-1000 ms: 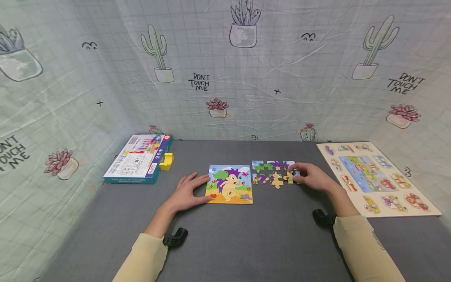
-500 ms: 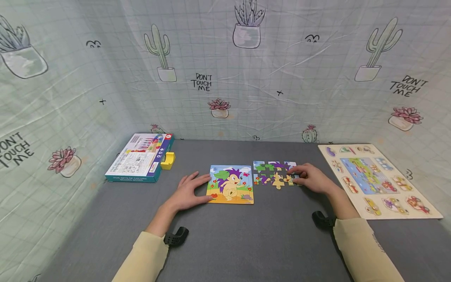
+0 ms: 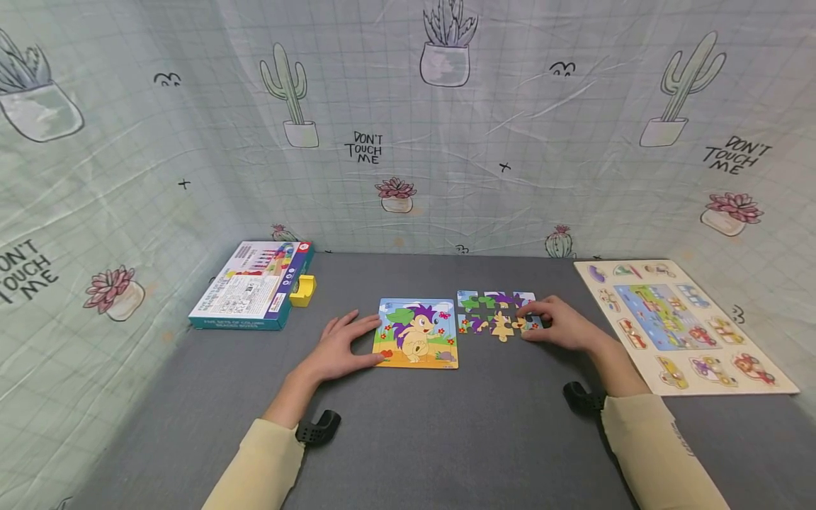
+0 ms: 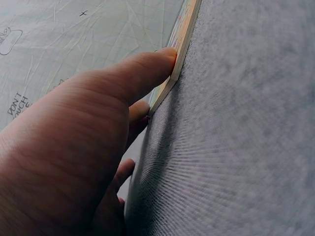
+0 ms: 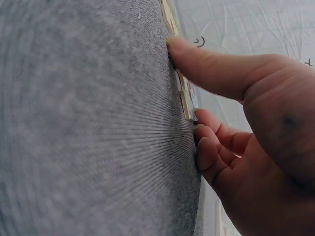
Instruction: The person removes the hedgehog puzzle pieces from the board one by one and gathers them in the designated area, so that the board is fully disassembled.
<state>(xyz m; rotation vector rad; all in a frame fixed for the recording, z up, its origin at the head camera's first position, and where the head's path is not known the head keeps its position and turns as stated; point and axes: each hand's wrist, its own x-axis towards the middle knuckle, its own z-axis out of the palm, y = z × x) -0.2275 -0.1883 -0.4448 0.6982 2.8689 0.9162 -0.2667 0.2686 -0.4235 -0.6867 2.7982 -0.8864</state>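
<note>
A finished-looking hedgehog jigsaw puzzle (image 3: 417, 336) lies flat in the middle of the table. My left hand (image 3: 341, 347) rests at its left side, fingers spread and fairly straight. Its thumb touches the board's wooden edge (image 4: 184, 46) in the left wrist view. Right of that board, loose jigsaw pieces (image 3: 501, 324) lie in two rows, partly joined. Over the right end of the near row, my right hand (image 3: 561, 324) pinches a puzzle piece (image 3: 522, 323) between thumb and index finger. In the right wrist view the thumb presses against the pieces' edge, other fingers curled beyond.
A teal-sided box (image 3: 245, 287) stands at the back left, with a yellow block (image 3: 302, 291) against its right side. At the right lies a large wooden puzzle board (image 3: 676, 319) with vehicle pictures. Printed cloth walls (image 3: 446, 177) enclose the grey table (image 3: 433, 439).
My right hand has shifted slightly left, and its thumb has come down to the near edge of a puzzle piece. The left hand stays at the hedgehog puzzle.
</note>
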